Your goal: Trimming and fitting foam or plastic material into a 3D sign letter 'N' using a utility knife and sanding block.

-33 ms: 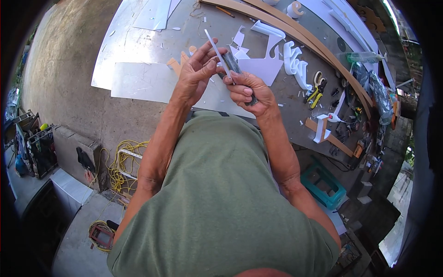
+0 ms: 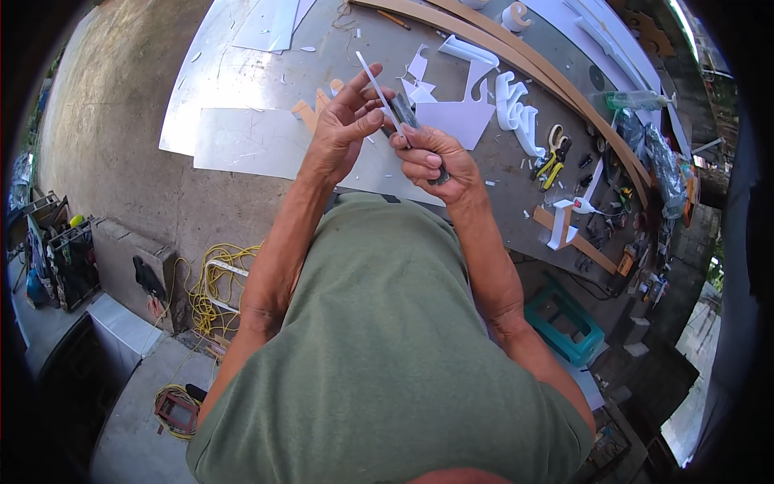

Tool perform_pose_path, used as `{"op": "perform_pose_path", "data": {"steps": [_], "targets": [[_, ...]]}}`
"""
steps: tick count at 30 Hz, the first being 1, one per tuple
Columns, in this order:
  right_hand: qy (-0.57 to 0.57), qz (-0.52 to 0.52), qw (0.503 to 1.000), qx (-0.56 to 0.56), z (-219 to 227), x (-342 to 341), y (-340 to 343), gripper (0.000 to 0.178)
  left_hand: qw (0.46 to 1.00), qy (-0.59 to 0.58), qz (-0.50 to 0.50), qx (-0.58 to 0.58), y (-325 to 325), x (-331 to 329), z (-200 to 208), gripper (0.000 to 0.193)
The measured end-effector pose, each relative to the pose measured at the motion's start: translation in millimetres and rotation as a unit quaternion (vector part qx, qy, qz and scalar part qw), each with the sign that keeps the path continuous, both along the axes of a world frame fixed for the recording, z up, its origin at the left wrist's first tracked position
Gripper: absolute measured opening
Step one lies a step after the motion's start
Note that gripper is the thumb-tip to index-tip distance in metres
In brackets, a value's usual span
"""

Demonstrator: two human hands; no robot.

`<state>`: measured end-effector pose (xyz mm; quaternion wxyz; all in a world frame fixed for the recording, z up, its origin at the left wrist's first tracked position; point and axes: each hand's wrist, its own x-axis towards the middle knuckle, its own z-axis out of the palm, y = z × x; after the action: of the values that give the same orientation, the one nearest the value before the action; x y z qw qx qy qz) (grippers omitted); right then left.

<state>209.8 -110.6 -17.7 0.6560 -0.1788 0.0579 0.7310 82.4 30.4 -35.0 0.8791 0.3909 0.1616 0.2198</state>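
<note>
Above the near edge of the metal-topped table, both my hands meet at a thin white piece (image 2: 372, 79), seen nearly edge-on. My left hand (image 2: 343, 129) has its thumb on the near side and its bent fingers reaching past the piece, which lies between them. In my right hand (image 2: 442, 161) is a dark grey bar-shaped block (image 2: 405, 111), its far end sticking out beyond the thumb, close beside the white piece. My right thumb and fingertips are also at the lower end of the white piece. The contact between block and piece is partly hidden.
White cut-out sheet scraps (image 2: 459, 121) and white curly lettering (image 2: 516, 113) lie beyond my hands. Long brown strips (image 2: 556, 81) curve along the right. Yellow-handled snips (image 2: 551, 171), a glue gun (image 2: 582, 206) and a teal stool (image 2: 568, 323) are at right; yellow cord (image 2: 211, 282) is on the floor.
The dark block has shifted slightly beside the white piece. My hands stay in almost the same place.
</note>
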Motion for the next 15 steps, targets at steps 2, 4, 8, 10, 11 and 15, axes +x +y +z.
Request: {"op": "perform_pose_path", "data": {"steps": [2,4,8,10,11,15], "targets": [[0.028,-0.004,1.0,-0.004,-0.6,-3.4,-1.1,0.019,1.0,0.003,-0.011,0.018,5.2,-4.7,-11.1,0.06],[0.01,0.015,1.0,0.011,1.5,-5.4,-2.1,0.025,0.999,0.007,-0.023,0.036,10.1,-11.3,-21.3,0.045],[-0.241,-0.011,0.968,-0.065,25.8,-10.9,-12.4,0.036,0.999,0.016,0.044,-0.01,18.9,-14.6,-20.1,0.02],[-0.492,-0.02,0.86,-0.134,28.3,-11.8,-21.0,0.042,0.995,0.057,-0.004,-0.084,22.6,-17.7,-9.4,0.018],[-0.491,-0.018,0.86,-0.135,26.3,-14.3,-23.5,0.042,0.995,0.058,-0.002,-0.086,21.3,-18.8,-5.6,0.018],[-0.637,-0.027,0.761,-0.122,31.6,-26.0,-27.9,0.047,0.993,0.109,0.015,-0.039,12.7,-21.3,3.4,0.019]]}}
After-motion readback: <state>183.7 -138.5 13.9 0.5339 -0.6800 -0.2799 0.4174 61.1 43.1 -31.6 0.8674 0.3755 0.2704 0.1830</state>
